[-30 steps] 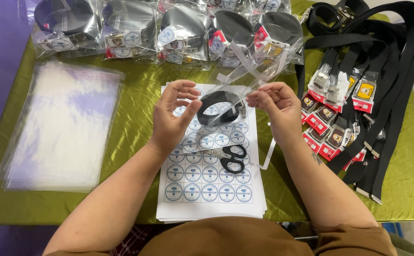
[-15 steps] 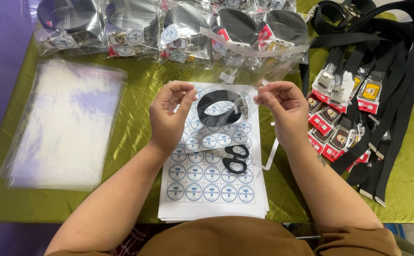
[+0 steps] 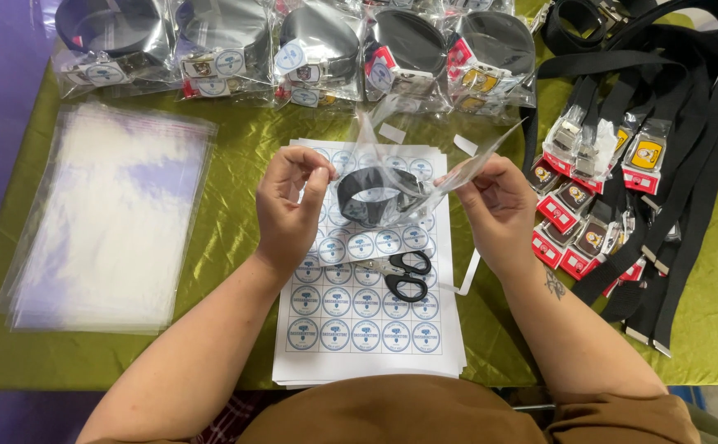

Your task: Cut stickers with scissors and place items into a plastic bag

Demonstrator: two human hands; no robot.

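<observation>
- The person's left hand (image 3: pixel 291 205) is bare: no glove, ring or watch shows on it.
- The right hand (image 3: pixel 497 205) is bare too, with no jewellery in sight.
- Both forearms are uncovered from wrist to elbow.
- A small dark tattoo (image 3: pixel 555 284) sits on the right forearm just below the wrist; its design is too small to make out.
- A plain brown cloth top (image 3: pixel 392 411) covers the chest, with a short brown sleeve (image 3: pixel 622 415) ending at the right elbow.
</observation>
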